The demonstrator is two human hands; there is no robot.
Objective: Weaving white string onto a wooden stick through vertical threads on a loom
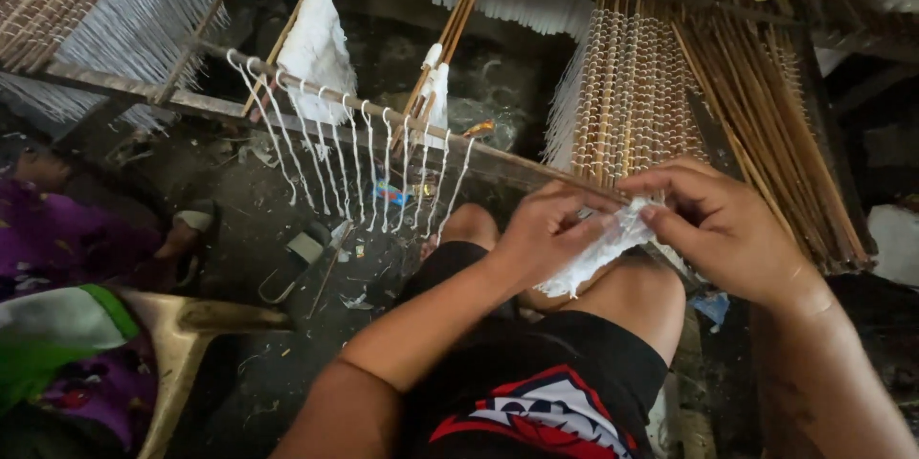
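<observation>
Both hands work a bunch of white strands [601, 250] held over the person's bare knees. The left hand [548, 229] is closed around the bunch, fingers curled over its upper part; the right hand [720, 225] pinches the top end between thumb and fingertips. The lower end of the bunch hangs down against the left thigh.

Just beyond the hands a thin wooden stick [383, 114] runs slantwise from upper left down to the knuckles, and about eleven white loops [337, 167] hang from it in a row, well apart from the bunch. Behind the right hand lies a stack of bamboo sticks wound with white strands [632, 95]; bare bamboo sticks [766, 124] lie beside it, too many to count. A second such rack [96, 9] fills the upper left corner. Two white bundles hang on upright sticks past the rail, a larger one [314, 47] and a smaller one [435, 95].

The dark floor [278, 220] below carries scraps and litter. At the left edge sit another person's foot [182, 234] and purple cloth [57, 239].
</observation>
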